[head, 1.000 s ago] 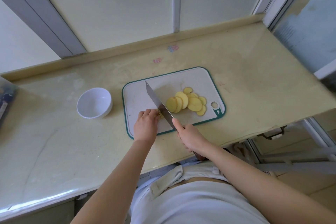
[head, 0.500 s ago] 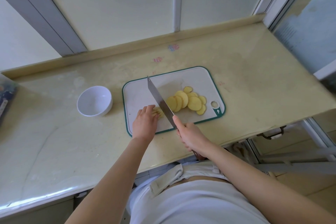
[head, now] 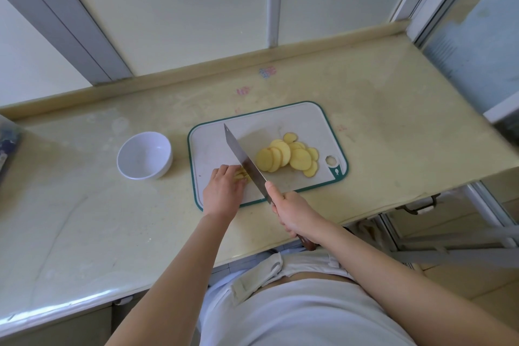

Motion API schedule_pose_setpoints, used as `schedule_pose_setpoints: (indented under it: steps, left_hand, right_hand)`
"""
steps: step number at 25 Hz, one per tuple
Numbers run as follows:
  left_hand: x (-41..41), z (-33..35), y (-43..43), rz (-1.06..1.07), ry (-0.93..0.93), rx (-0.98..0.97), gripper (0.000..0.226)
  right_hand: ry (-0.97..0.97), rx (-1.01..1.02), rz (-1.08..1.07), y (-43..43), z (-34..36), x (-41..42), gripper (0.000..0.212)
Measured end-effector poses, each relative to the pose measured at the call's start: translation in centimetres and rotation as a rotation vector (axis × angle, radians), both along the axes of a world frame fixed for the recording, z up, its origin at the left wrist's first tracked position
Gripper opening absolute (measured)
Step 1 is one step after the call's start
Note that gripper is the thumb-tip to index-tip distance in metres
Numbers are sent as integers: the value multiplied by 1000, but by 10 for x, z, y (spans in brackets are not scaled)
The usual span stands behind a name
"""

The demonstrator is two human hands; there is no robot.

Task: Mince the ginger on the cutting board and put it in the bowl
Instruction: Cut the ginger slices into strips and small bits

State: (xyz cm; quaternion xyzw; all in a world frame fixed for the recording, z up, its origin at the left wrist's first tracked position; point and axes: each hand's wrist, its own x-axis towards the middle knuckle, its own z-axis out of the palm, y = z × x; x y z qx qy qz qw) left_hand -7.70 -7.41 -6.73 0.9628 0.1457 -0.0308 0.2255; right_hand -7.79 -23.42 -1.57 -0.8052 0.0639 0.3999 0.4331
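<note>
A white cutting board (head: pixel 213 143) with a green rim lies on the counter. Several round yellow ginger slices (head: pixel 286 157) fan out on its right half. My right hand (head: pixel 295 213) grips the handle of a cleaver (head: pixel 244 161), whose blade runs diagonally across the board. My left hand (head: pixel 223 191) presses curled fingers down on a small stack of ginger pieces (head: pixel 242 173) right beside the blade; most of the stack is hidden under my fingers. An empty white bowl (head: pixel 144 154) stands left of the board.
The beige counter (head: pixel 84 219) ends at a front edge near my body and a right edge beyond the board. A raised lip and window frames back it. A dark object (head: pixel 7 149) sits at the far left edge.
The cleaver has shifted slightly left along the stack, and my left fingers have drawn back a little. The loose slices and the bowl have not moved.
</note>
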Motion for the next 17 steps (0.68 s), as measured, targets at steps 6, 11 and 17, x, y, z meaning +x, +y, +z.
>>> schedule_pose_setpoints:
  steps: [6,11,17]
  left_hand:
    - [2,-6,-2,26,-82,3,25]
    - [3,-7,-2,31,-76,9,23]
    - [3,-7,-2,17,-69,15,24]
  right_hand:
    - [-18,-61,41,3,0,3,62]
    - [30,-84,62,5,3,10,62]
    - [-71,-116,133,6,-9,5,57]
